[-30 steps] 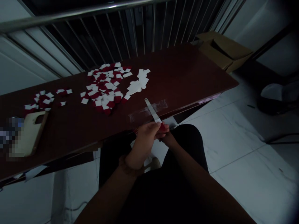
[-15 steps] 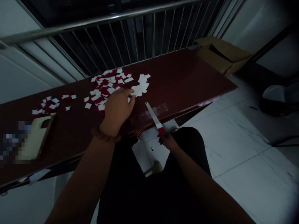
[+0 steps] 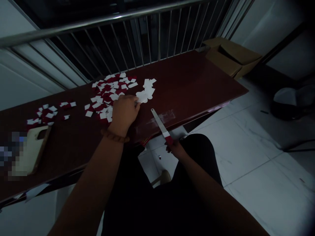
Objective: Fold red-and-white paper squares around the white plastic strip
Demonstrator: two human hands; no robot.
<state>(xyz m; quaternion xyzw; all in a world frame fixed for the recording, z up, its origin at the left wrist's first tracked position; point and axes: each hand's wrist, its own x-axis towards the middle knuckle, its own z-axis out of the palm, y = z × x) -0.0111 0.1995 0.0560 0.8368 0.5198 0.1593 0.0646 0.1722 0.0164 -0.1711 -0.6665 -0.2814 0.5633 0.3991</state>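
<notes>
Okay, quick count: two hands, the left hand (image 3: 124, 113) and the right hand (image 3: 177, 149), and exactly one bead bracelet (image 3: 115, 137), on the left wrist. The right hand has one flat strip (image 3: 160, 125) in it, white with a red end. There's one table (image 3: 197, 78), and on it two heaps of red-and-white paper squares: one big heap (image 3: 108, 95), way too many to count, and one small heap (image 3: 46, 113) of around twenty. Plus one cluster of white cutouts (image 3: 147, 91), one tan phone case (image 3: 31, 150) and one pixelated blob (image 3: 14, 150). Past the table there's one cardboard box (image 3: 231, 55) and one handrail (image 3: 98, 21) with a dozen-plus bars.
</notes>
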